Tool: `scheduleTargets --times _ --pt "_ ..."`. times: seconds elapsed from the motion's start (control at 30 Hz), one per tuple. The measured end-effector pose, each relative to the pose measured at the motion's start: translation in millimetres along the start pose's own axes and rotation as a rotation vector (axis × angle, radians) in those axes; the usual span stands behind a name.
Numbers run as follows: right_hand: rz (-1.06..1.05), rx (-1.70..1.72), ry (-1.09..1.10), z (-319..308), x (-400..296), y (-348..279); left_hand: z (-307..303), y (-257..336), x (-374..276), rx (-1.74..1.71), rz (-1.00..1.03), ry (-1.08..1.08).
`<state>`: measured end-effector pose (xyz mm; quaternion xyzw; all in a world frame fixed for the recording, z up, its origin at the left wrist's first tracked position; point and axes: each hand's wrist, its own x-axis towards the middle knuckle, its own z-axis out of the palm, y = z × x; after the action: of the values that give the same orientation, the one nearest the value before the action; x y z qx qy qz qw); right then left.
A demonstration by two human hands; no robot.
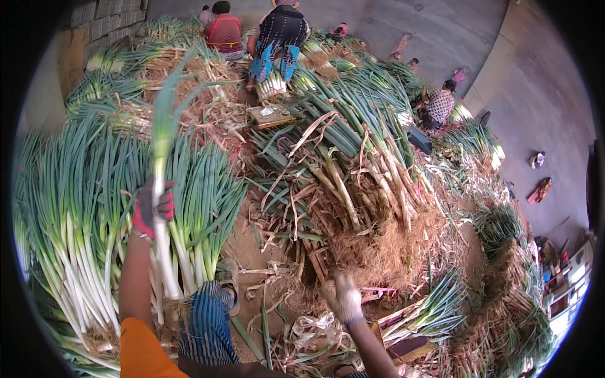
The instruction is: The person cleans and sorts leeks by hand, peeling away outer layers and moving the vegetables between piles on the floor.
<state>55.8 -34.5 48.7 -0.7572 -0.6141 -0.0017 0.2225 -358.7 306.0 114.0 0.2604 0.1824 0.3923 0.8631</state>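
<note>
My left hand (153, 208), in a red and grey glove, is closed around the white stalk of a large peeled green onion (161, 236), held upright with its leaves up and its roots near my striped trouser leg. Behind and beside it stand many cleaned green onions (90, 236) with white stalks. My right hand (344, 298), in a pale knitted glove, has its fingers apart and nothing visible in it. It is just below the brown root mass of a heap of unpeeled green onions (378, 189), whose stalks are soil-stained and partly covered by dry leaves.
Stripped husks (314, 330) litter the ground around my feet. At lower right, small green onions lie on a box (411, 349). A low wooden stool (269, 117) stands ahead. Several people are among more onion piles, one bending over (279, 42), one crouching at right (439, 106).
</note>
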Motion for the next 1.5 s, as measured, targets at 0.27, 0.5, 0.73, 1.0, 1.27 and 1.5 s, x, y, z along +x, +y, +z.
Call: scheduleTargets --times 0.27,0.5,0.73,1.0,1.27,1.5 --pt "0.245 -0.416 0.077 25 185 66 -254 -76 -159 0.121 -0.067 1.046" --pt "0.531 -0.121 -0.394 40 216 32 -324 -65 -211 0.618 0.542 1.012" --pt "0.480 0.500 -0.142 31 11 -38 -80 -89 -94 0.740 0.395 0.716" --pt "0.725 1.016 -0.453 -32 -161 -154 97 -214 14 0.143 -0.663 0.136" --pt "0.402 0.900 -0.946 -23 -170 -138 125 -248 -8 -0.191 -0.556 0.173" --pt "0.375 0.844 0.090 18 -11 -132 131 -252 -21 0.036 -0.444 0.006"
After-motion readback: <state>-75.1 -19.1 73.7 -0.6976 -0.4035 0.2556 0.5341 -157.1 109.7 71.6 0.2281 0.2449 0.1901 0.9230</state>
